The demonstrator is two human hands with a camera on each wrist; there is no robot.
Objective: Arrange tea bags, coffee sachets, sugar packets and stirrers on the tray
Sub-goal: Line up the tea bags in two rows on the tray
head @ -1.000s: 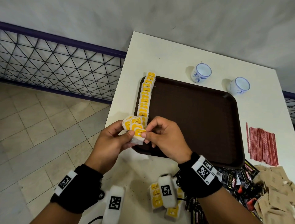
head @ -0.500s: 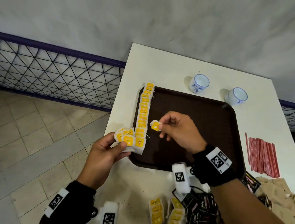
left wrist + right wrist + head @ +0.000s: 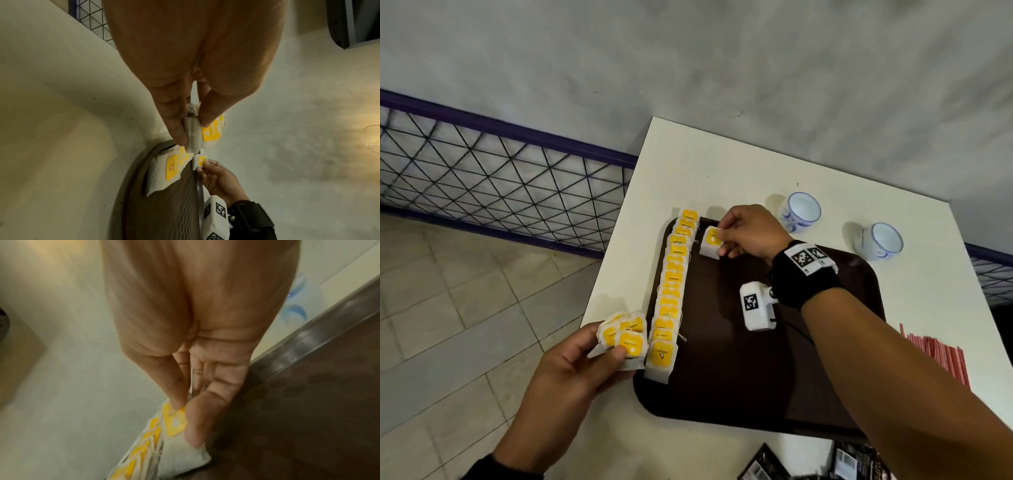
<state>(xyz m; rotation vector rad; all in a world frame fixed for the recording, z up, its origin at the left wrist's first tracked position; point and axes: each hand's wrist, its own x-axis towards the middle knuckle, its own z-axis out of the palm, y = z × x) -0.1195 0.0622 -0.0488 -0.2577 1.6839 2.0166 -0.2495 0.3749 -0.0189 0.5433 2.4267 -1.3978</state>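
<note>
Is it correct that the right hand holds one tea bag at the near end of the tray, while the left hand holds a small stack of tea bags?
Not quite. The right hand holds its tea bag at the far end of the tray, as the head view shows. The left hand does hold a small stack of tea bags.

Two cups (image 3: 802, 211), one tray (image 3: 756, 394), many tea bags (image 3: 673, 291).
</note>
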